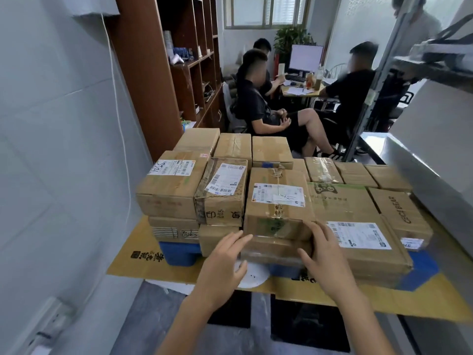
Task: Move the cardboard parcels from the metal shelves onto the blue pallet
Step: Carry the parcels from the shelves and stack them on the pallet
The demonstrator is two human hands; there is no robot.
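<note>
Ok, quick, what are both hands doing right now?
Left hand: open, straight fingers at the left end of the low parcel.
Right hand: open, laid on its right end.

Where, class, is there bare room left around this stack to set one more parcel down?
Bare blue pallet shows at the front right corner, beside the flat labelled parcel. The yellow cardboard sheet lies free front left, toward the wall. The left stack is crowded, parcels edge to edge.
</note>
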